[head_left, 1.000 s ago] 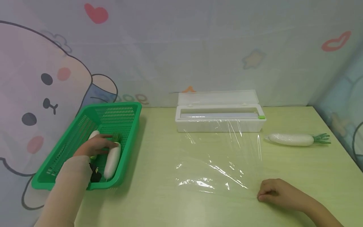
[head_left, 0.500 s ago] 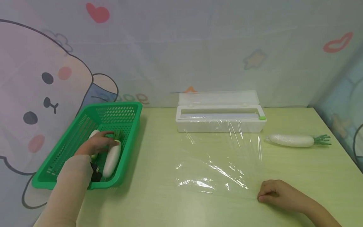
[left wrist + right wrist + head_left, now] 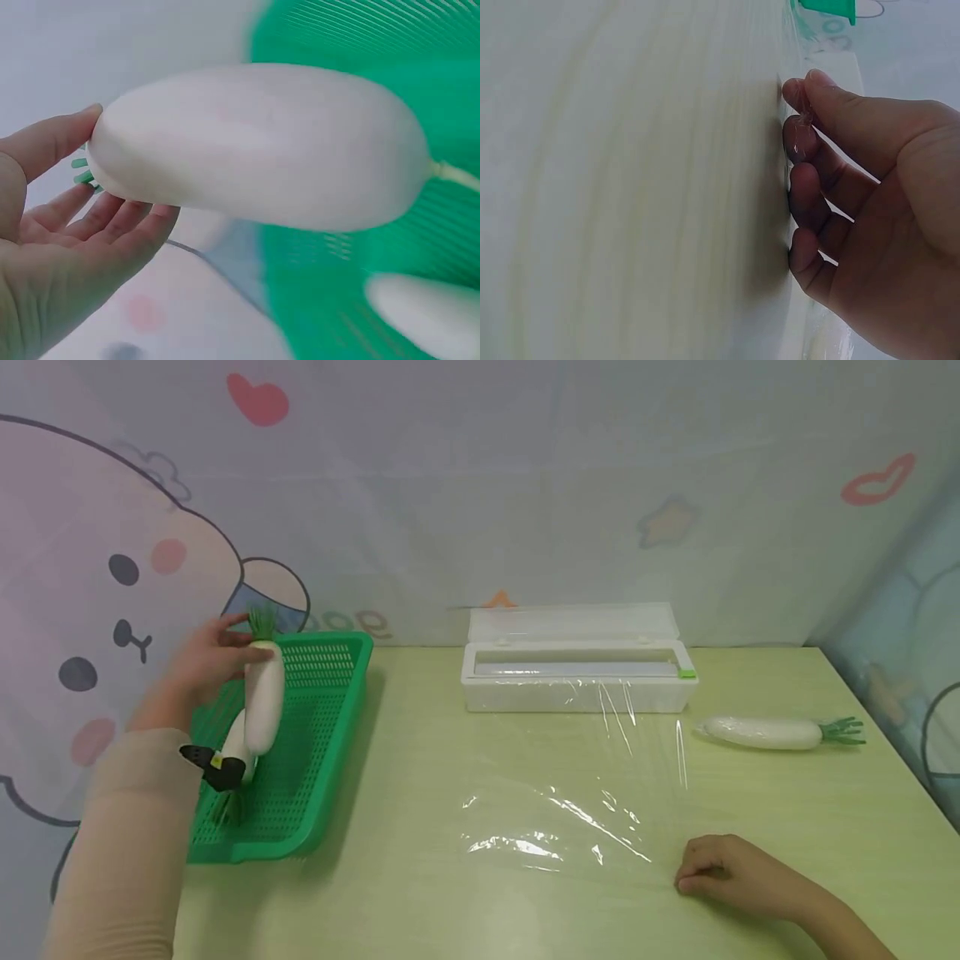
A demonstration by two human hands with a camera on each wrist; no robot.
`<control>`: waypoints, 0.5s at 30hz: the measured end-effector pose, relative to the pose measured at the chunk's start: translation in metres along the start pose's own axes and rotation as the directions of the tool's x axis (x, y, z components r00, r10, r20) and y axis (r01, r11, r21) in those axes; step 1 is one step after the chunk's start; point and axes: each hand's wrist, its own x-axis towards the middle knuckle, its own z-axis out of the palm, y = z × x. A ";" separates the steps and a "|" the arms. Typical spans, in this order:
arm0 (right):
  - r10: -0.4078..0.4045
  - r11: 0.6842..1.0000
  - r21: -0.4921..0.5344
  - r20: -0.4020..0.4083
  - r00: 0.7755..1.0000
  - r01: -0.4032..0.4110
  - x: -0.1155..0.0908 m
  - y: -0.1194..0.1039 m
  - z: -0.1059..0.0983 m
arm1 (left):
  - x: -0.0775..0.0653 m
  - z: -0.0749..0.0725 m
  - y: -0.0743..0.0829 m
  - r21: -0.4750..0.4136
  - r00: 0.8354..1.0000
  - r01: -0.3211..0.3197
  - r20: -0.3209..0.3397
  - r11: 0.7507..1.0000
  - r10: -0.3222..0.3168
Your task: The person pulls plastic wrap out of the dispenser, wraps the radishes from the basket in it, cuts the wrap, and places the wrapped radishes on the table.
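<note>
My left hand [image 3: 206, 662] grips a white radish [image 3: 264, 702] near its green leafy top and holds it upright above the green basket [image 3: 341, 760]. In the left wrist view, the thumb and fingers pinch the leaf end of the radish [image 3: 262, 146]. A second radish [image 3: 236, 747] lies in the basket, partly behind the wrist strap. My right hand [image 3: 738, 875] pinches the near right corner of a sheet of clear plastic wrap [image 3: 562, 802]. The right wrist view shows the film between the thumb and index finger of the right hand [image 3: 855, 180].
A white cling film dispenser box [image 3: 577, 695] with its lid raised stands at the back of the table; the sheet runs out of it. To its right lies a film-wrapped radish [image 3: 761, 732]. A printed curtain [image 3: 570, 502] hangs behind the table.
My left hand has lifted the radish up from the basket floor, tilting it upright and moving it slightly left. The right hand has stayed at the film's corner.
</note>
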 end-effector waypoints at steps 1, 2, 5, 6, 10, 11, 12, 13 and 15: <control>0.001 1.000 0.004 0.003 1.000 -0.001 0.000 0.000 -0.001 | -0.002 -0.003 0.012 -0.001 0.999 -0.027 -0.021 1.000 0.027; 0.001 1.000 0.006 0.004 1.000 -0.001 0.000 0.000 -0.001 | -0.003 -0.005 0.023 -0.003 0.998 -0.055 -0.043 0.998 0.055; 0.003 1.000 0.006 0.005 1.000 -0.003 0.001 0.000 -0.003 | -0.008 -0.005 0.057 -0.009 0.989 -0.122 -0.084 0.992 0.121; 0.004 1.000 0.006 0.005 1.000 -0.004 0.001 0.000 -0.003 | -0.009 -0.002 0.068 -0.018 0.986 -0.145 -0.085 0.989 0.143; -0.001 1.000 0.000 -0.006 1.000 0.001 0.001 -0.002 -0.003 | -0.014 0.016 0.104 -0.014 0.965 -0.260 -0.031 0.966 0.259; -0.003 1.000 -0.002 -0.009 1.000 0.003 0.001 -0.002 -0.003 | -0.015 0.023 0.112 -0.011 0.957 -0.289 -0.008 0.957 0.289; -0.004 1.000 -0.004 -0.010 1.000 0.004 0.002 -0.003 -0.003 | -0.017 0.030 0.119 -0.003 0.948 -0.317 0.014 0.949 0.317; -0.007 1.000 -0.009 -0.014 1.000 0.006 0.002 -0.003 -0.003 | -0.019 0.038 0.125 0.006 0.940 -0.340 0.035 0.941 0.339; -0.009 1.000 -0.016 -0.018 1.000 0.009 0.002 -0.004 -0.002 | -0.020 0.057 0.136 0.009 0.924 -0.377 0.078 0.926 0.375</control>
